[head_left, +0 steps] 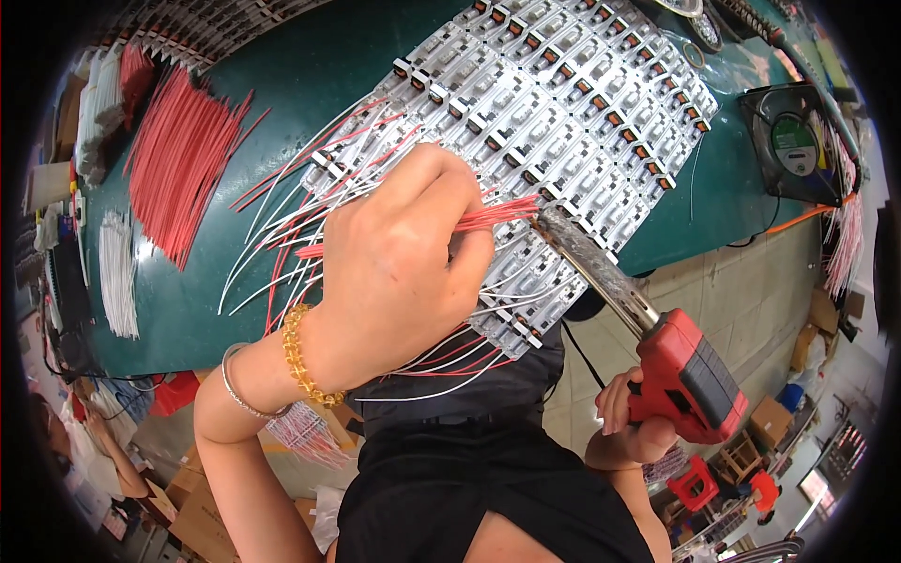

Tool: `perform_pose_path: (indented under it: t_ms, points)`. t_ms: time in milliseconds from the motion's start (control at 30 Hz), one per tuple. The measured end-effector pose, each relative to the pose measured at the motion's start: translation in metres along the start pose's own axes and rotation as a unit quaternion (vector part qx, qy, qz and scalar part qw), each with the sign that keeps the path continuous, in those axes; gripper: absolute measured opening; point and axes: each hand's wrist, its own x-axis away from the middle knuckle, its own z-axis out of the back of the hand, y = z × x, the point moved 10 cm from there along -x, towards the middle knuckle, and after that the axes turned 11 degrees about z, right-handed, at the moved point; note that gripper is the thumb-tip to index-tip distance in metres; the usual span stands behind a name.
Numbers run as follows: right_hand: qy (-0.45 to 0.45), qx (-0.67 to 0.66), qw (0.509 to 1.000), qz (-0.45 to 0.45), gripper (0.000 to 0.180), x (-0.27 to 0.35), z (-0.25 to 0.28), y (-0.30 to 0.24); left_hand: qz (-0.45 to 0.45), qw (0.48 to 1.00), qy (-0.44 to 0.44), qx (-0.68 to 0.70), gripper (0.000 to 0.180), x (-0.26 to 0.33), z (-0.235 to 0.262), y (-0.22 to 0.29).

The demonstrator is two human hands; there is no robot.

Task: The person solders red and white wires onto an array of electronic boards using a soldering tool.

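Note:
My left hand [399,253] is closed around a bundle of red wires [502,214], whose ends stick out to the right over a panel of small white circuit boards [572,131]. My right hand [633,418] grips a red and black soldering gun [690,375] by its handle. The gun's metal barrel [587,249] slants up and left, its tip close to the ends of the red wires; whether they touch I cannot tell. Red and white wires [282,220] fan out from the panel's left and lower edges, partly hidden behind my left hand.
On the green table [310,47] lie a large pile of red wires [183,159] and a smaller pile of white wires [117,272]. A black fan [793,141] stands at the right edge. Another person's arm [117,455] shows at lower left; a red stool [694,483] is at lower right.

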Motion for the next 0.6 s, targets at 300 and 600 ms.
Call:
perform_pose_path:
  t_ms: [300, 600]
  points:
    - [-0.010, -0.013, 1.000, 0.018, 0.089, 0.001, -0.004, -0.007, 0.013, 1.000, -0.006, -0.020, 0.008, 0.000, -0.002, 0.000]
    - [0.037, 0.003, 0.999, 0.012, 0.091, 0.007, 0.009, -0.003, 0.010, 1.000, -0.002, -0.025, 0.007, 0.001, -0.002, 0.002]
